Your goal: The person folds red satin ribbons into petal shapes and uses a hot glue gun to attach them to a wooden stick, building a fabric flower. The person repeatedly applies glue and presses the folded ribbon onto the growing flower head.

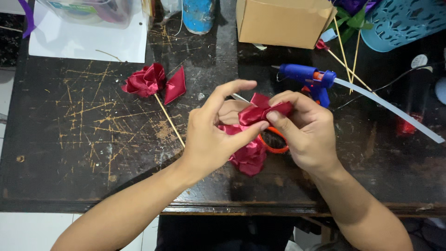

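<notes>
Both hands work at the middle of the dark, scratched tabletop (83, 139), just in front of the blue glue gun (309, 76). The left hand (211, 135) is partly closed, thumb and forefinger pinching a folded piece of red satin ribbon (260, 111). The right hand (304, 130) is closed on the same ribbon from the other side, fingertips touching it. Further red ribbon folds (248, 158) hang below the hands, beside orange-handled scissors (275, 148). Left of the glue gun lies a finished ribbon rose on a wooden skewer (148, 81). Behind the glue gun stand a cardboard box (281, 21) and a turquoise basket (404, 23).
</notes>
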